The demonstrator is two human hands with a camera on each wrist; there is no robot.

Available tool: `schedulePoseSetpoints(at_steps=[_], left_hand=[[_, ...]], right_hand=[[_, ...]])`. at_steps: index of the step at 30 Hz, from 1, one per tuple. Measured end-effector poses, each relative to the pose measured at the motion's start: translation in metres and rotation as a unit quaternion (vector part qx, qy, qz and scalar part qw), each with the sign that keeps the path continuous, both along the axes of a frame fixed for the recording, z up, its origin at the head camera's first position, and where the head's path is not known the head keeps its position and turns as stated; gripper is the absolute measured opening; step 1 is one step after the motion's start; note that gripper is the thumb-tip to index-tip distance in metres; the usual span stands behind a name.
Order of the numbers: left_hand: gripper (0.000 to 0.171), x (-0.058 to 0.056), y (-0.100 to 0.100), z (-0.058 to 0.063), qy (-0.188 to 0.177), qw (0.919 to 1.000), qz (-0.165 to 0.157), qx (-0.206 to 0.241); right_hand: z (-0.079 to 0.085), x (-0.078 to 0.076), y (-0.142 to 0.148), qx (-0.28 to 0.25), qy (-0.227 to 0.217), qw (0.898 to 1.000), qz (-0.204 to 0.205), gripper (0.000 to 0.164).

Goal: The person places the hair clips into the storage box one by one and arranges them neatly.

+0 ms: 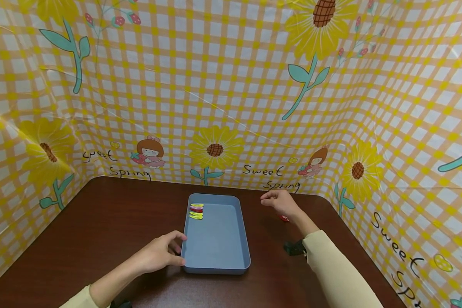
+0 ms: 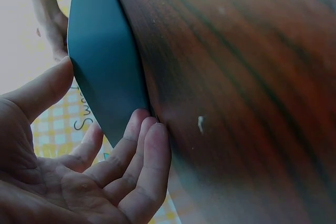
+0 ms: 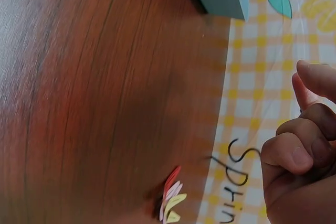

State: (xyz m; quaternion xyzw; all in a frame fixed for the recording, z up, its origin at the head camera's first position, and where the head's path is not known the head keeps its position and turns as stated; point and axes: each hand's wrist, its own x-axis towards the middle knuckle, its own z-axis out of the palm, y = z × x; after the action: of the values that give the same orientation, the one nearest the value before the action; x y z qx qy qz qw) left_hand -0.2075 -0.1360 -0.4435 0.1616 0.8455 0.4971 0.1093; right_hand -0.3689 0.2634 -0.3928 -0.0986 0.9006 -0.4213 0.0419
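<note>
A blue-grey rectangular tray (image 1: 219, 239) lies on the brown table. Along its inner left side, toward the far end, several small hair clips (image 1: 196, 215) in yellow, pink and red form a row. My left hand (image 1: 159, 253) rests against the tray's left wall, thumb and fingers spread along it; in the left wrist view the thumb touches the rim. Right of the tray, above the table, my right hand (image 1: 282, 204) has thumb and index finger close together and the other fingers curled. Nothing shows between its fingertips. More hair clips (image 3: 170, 200) lie below it, mostly hidden in the head view.
Checked cloth (image 1: 215, 98) with sunflowers encloses the table (image 1: 100, 222) at the back and both sides. A dark strap-like device (image 1: 294, 248) hangs at the right sleeve, and part of another dark device (image 1: 121, 304) shows by the left sleeve.
</note>
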Motion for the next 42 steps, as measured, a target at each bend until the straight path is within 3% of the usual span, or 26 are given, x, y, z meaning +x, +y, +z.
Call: schedulePoseSetpoints(at_steps=[10,19,31,42], left_hand=[[0.057,0.0,0.0,0.0,-0.003,1.0,0.002,-0.003],[0.057,-0.001,0.0,-0.001,0.004,1.0,0.004,-0.006],[0.057,-0.001,-0.001,-0.004,0.01,0.9999,0.002,-0.009],[0.058,-0.001,-0.001,-0.002,0.001,1.0,0.0,0.0]], right_hand=[[-0.005,-0.003,0.024,-0.033,-0.022,0.999,-0.032,0.028],[-0.013,-0.006,0.042,-0.012,-0.005,0.999,-0.05,0.031],[-0.028,-0.009,0.063,-0.025,-0.023,0.995,-0.099,0.035],[-0.037,-0.006,0.076,-0.038,-0.033,0.992,-0.117,0.037]])
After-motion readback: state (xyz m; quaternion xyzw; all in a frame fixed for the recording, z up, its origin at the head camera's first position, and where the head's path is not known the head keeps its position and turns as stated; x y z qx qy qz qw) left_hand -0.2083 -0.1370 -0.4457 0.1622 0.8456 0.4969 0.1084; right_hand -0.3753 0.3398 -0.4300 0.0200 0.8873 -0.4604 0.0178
